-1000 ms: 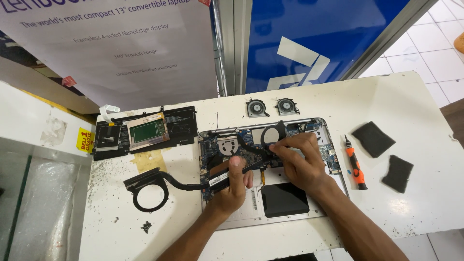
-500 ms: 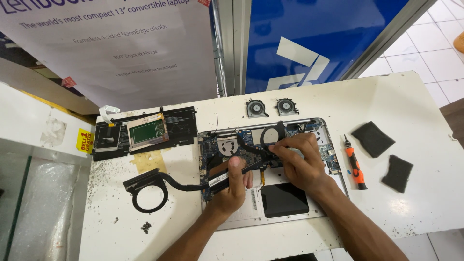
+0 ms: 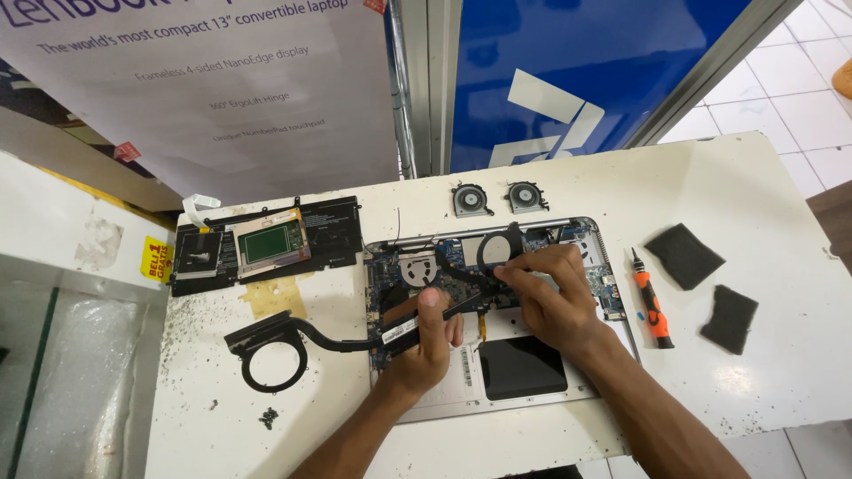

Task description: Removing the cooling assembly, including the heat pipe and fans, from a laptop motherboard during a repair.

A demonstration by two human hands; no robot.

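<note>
On the white tabletop (image 3: 754, 177), scuffed and speckled with dark crumbs, sits an opened laptop chassis (image 3: 532, 390), bottom cover off, board exposed. Behind the chassis: a white poster and a blue panel split by a metal post; white floor tiles off to its right.

Around the chassis:
- two small round fans (image 3: 499, 198) just behind its rear edge
- flat black battery pack (image 3: 266, 244) with a green-centred module, off to its left rear
- orange-and-black screwdriver (image 3: 652, 308) just beside its right edge, lying free
- two dark foam pads (image 3: 706, 277) further right, apart from each other
- a few loose screws (image 3: 268, 415) near the tabletop's front left

Black heat-pipe assembly (image 3: 293, 341): ring-shaped end lies on the tabletop left of the chassis, pipe runs right across the chassis edge and up over the board toward a second round end near the hinge. Part of it is hidden under both hands.

Left hand (image 3: 424, 341): fingers clamped on the pipe where it crosses the chassis' left edge, thumb on top.
Right hand (image 3: 555, 297): fingers pinched together on the pipe mid-board, covering the parts under it.

Black touchpad panel sits at the chassis front, between the two forearms.
</note>
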